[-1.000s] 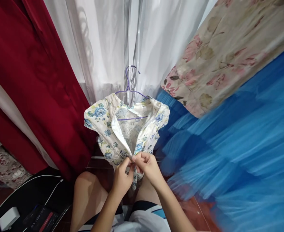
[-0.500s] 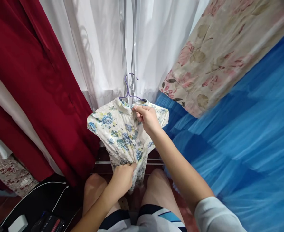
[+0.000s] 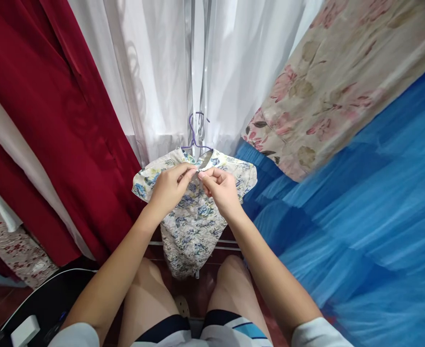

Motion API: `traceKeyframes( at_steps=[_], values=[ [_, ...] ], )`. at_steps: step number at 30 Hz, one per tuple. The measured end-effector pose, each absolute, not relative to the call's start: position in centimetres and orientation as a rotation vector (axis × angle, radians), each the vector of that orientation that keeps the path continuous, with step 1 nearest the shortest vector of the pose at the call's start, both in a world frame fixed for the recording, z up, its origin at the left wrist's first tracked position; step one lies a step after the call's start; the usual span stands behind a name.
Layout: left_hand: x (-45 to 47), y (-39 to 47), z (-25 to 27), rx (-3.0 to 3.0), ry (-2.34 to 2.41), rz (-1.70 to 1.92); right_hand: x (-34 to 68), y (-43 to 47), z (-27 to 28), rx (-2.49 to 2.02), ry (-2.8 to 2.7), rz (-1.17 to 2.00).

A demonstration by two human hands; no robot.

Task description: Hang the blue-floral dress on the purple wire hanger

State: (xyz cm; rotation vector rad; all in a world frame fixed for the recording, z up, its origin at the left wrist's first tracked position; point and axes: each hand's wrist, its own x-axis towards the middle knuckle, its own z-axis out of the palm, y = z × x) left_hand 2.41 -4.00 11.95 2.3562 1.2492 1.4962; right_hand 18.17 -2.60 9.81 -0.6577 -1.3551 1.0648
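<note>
A white short-sleeved top with blue flowers hangs on a purple hanger in front of my knees. Its neck opening faces me, and a seam runs down the middle. My left hand pinches the left side of the neckline at the centre front. Right beside it, my right hand is closed on the other side of the neckline, thumb against forefinger. The fingertips nearly meet. Whatever small fastening may lie between them is too small to make out.
White curtains with hanging ribbons are behind the hanger. Dark red cloth hangs at left; a pink-flowered beige cloth and blue tulle hang at right. A white adapter lies on a black surface at lower left.
My left hand has let go of the lower front of the top and moved up to the neckline beside my right hand. The top's lower part now hangs fuller and wider.
</note>
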Motion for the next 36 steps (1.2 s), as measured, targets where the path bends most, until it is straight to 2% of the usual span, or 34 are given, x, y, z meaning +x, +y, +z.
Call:
traceKeyframes(
  at_steps=[8, 13, 17, 21, 24, 27, 31, 36],
  values=[
    [2.9, -2.2, 11.4, 2.158, 1.252, 1.809, 17.9, -0.2, 6.7, -0.725, -1.389, 1.056],
    [-3.5, 2.3, 12.0, 1.701, 1.223, 2.221, 18.5, -0.5, 5.0, -0.83, -1.451, 1.091],
    [-10.1, 6.6, 9.6, 1.315, 1.388, 2.297, 19.4, -1.8, 4.0, -0.808, -1.41, 1.185],
    [-10.8, 6.4, 3.3, 0.944, 1.465, 2.055, 20.1, -3.1, 2.9, -0.814, -1.401, 1.268],
    [-7.5, 3.7, -2.0, 1.009, 1.411, 1.817, 21.0, -3.8, 0.9, -0.862, -1.376, 1.299],
    [-3.5, 1.1, -5.0, 1.067, 1.286, 1.644, 22.1, -4.3, -2.3, -0.979, -1.389, 1.298],
    [1.1, -2.1, -3.5, 1.077, 1.072, 1.593, 22.9, -5.5, -5.9, -1.101, -1.515, 1.336],
    [6.7, -8.6, 1.4, 1.107, 0.741, 1.465, 22.8, -8.3, -4.7, -1.044, -1.893, 1.03]
  ],
)
